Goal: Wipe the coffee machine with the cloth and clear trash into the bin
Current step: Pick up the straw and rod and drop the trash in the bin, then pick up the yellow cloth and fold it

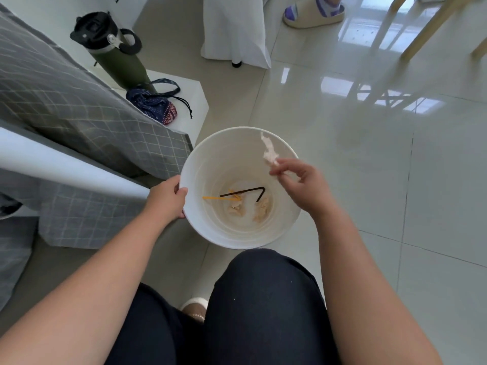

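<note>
the right hand [297,180] pinches a crumpled tissue [269,151] in its fingers [276,168], the scrap's long axis running up and far-left above the far-right rim of the white bin [210,230]. the left hand [168,197] grips the bin's left rim, so the drop, i judge, is straight down onto the straws and wads inside.

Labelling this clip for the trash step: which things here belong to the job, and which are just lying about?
Job: white bin; crumpled tissue pinched by right hand; left hand gripping the rim; straws and wads inside.
Lying about: green bottle; drawstring pouch; checked cloth.
</note>
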The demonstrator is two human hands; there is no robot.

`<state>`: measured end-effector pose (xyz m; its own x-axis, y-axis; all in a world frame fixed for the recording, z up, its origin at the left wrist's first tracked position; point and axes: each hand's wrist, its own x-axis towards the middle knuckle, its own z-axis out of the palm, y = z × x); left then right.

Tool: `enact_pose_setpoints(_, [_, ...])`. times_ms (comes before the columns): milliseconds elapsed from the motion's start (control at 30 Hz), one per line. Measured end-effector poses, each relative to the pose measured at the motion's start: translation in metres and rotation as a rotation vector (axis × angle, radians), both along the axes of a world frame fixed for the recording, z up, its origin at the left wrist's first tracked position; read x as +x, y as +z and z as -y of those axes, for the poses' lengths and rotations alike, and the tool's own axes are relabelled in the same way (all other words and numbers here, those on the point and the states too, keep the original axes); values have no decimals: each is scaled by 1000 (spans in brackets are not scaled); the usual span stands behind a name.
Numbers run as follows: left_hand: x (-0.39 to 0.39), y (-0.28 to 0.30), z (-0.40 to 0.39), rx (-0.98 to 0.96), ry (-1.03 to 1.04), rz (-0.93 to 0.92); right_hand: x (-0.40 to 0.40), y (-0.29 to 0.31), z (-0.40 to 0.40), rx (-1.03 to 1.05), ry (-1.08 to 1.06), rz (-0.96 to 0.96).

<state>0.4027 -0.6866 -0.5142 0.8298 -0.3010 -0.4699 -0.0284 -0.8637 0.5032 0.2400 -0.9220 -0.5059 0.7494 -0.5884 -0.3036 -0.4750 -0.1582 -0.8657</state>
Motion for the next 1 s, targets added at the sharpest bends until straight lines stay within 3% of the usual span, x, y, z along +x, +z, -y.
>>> enact_pose_setpoints(133, [-5, 14, -16, 17, 79, -107, -13, 22, -18, -25, -91, -126])
enact_pose_setpoints(267, [-26, 65, -41, 222, -101, -119, -33, 72, -19, 29, -194, -377])
enact_pose_setpoints(400, [-63, 153, -66, 223, -141, -233, -50, 149, -17, 89, -72, -527])
enact_pose_setpoints(533, [-104, 247, -106, 176, -45, -283, -48, 244, -30, 81, 68, -540])
enact_pose_setpoints(733, [-151, 395, -146, 67, -35, -284, -15, 373, -112, -67, 535, -498])
enact_pose_setpoints(833, [-174, 452, -164, -45, 129, -239, -1, 427, -171, -185, 866, -433])
enact_pose_setpoints(1000, [-220, 503, -219, -222, 378, -178, 14, 483, -265, -293, 1228, -316])
